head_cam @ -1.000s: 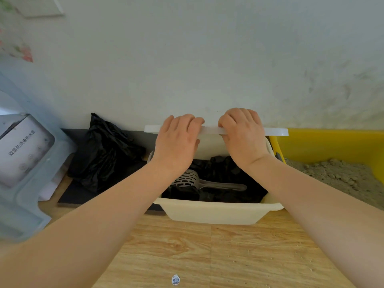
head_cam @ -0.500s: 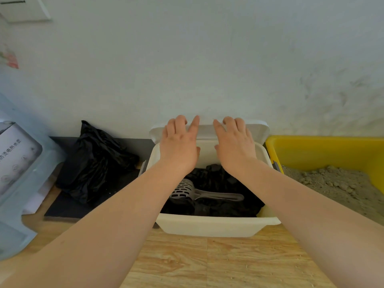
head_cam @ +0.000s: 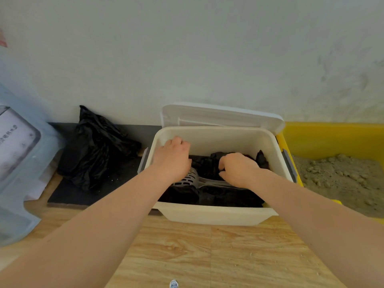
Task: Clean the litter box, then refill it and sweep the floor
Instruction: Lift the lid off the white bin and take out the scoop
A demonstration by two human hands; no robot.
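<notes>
Litter box (head_cam: pixel 332 140), yellow and full of sand, sits just right of the cream bin (head_cam: pixel 212 215). My right hand (head_cam: pixel 239 170) grips black bags (head_cam: pixel 207 165) inside it; my left hand (head_cam: pixel 172 157) hangs loosely curled over the scoop (head_cam: pixel 187 179)

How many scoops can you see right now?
1. A grey slotted scoop lies inside the cream bin, on the black bags, partly under the left hand and right hand. Others could be hidden beneath.

Scoop (head_cam: pixel 188 179) in bin (head_cam: pixel 209 215), left of litter box (head_cam: pixel 332 138)
</notes>
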